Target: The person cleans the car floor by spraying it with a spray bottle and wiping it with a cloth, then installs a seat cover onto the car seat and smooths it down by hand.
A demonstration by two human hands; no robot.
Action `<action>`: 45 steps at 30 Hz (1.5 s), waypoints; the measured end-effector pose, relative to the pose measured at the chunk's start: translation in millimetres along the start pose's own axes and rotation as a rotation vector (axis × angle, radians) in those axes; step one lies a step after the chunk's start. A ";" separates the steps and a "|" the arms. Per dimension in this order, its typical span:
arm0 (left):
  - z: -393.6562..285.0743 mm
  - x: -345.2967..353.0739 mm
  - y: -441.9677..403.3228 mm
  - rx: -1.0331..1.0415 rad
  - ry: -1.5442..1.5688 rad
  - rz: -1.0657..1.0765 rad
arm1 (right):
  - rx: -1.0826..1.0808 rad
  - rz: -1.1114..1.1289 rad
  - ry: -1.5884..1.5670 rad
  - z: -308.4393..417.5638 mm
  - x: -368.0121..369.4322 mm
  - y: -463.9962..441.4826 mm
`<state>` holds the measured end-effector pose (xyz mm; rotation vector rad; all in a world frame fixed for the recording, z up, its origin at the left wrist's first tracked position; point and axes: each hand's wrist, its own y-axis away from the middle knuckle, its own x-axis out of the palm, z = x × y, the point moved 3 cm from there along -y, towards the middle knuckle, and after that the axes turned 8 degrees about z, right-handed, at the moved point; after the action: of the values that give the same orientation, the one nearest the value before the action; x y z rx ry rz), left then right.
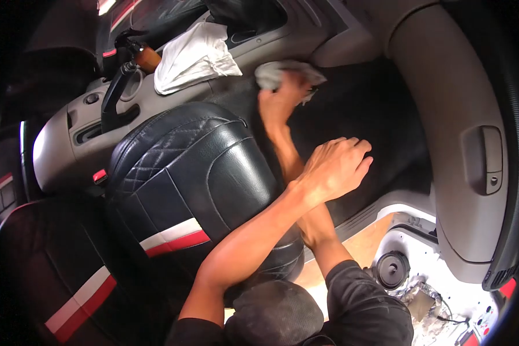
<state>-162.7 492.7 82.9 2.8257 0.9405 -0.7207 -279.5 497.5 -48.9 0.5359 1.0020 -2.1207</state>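
My right hand (282,98) reaches far forward and grips a greyish-white cloth (268,75) against the lower side of the centre console, by the dark footwell (363,109). That hand and the cloth are slightly blurred. Crossing over my right forearm, my left hand (337,167) is above the footwell beside the black seat (213,155). Its fingers are loosely bent and apart, and nothing shows in it; the palm side is hidden.
A white cloth (196,57) lies on the grey console (57,127), near an amber bottle (147,59) and the handbrake lever (116,95). The glovebox (467,144) curves along the right. An opened-up door with a speaker (392,269) is at lower right.
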 end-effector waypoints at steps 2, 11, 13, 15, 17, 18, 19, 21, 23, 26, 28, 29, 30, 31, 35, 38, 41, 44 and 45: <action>-1.2 1.7 0.7 0.021 0.015 -0.027 | -0.290 0.340 -0.294 21.4 7.8 16.1; 1.3 7.5 1.3 -0.002 0.015 0.026 | -0.157 0.153 -0.116 -57.3 -32.3 -9.5; 0.8 7.2 0.6 -0.017 0.007 0.051 | -0.144 0.042 0.117 -49.3 -28.4 -8.0; 1.7 6.4 1.5 -0.024 -0.011 0.057 | -0.198 0.201 0.100 -14.0 -24.7 2.5; -0.3 7.7 -0.5 -0.026 -0.001 0.063 | -0.516 0.406 -0.077 21.8 1.0 29.4; -0.4 7.6 -0.2 -0.028 0.011 0.071 | -0.550 0.603 -0.232 37.9 21.2 40.4; 0.3 7.3 0.5 -0.029 0.019 0.083 | -0.518 0.611 -0.336 48.4 31.2 42.5; 1.7 6.3 3.5 0.002 -0.004 0.047 | -0.723 0.678 -0.206 45.7 29.4 30.8; 4.9 6.7 6.2 0.020 -0.038 0.042 | -0.975 0.594 0.015 35.6 23.6 24.6; 2.3 2.2 11.5 -0.017 -0.082 0.071 | -0.795 0.471 0.150 -33.7 3.4 10.1; 3.1 2.7 11.7 -0.041 -0.082 0.101 | -0.457 0.399 0.294 -81.3 -28.0 3.5; 3.1 3.8 11.2 -0.039 -0.082 0.103 | -0.356 0.226 0.315 -110.0 -36.8 0.8; 2.9 4.6 10.4 -0.037 -0.082 0.102 | -0.167 0.121 0.386 -126.8 -48.8 -1.3; 2.4 5.9 8.8 -0.032 -0.100 0.119 | 0.017 0.012 0.452 -154.2 -55.0 0.2; -2.0 10.8 2.4 -0.067 -0.038 0.151 | 0.690 0.096 -0.056 -258.0 -26.4 -15.4; 1.1 11.9 2.4 -0.074 -0.051 0.153 | 0.307 -0.197 -0.122 -206.9 -16.2 -14.5; 1.2 12.1 3.2 -0.105 -0.066 0.160 | 0.213 -0.119 0.098 -189.0 -26.7 -10.6; 4.7 16.0 1.6 -0.116 -0.078 0.181 | 0.363 0.050 0.232 -224.1 -17.0 15.8; 5.4 18.3 1.0 -0.115 -0.071 0.185 | 0.292 0.054 0.291 -238.9 -11.4 29.7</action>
<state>-151.5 500.7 69.7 2.7209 0.6762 -0.7140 -234.7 677.8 -202.4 1.0278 0.8207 -2.1943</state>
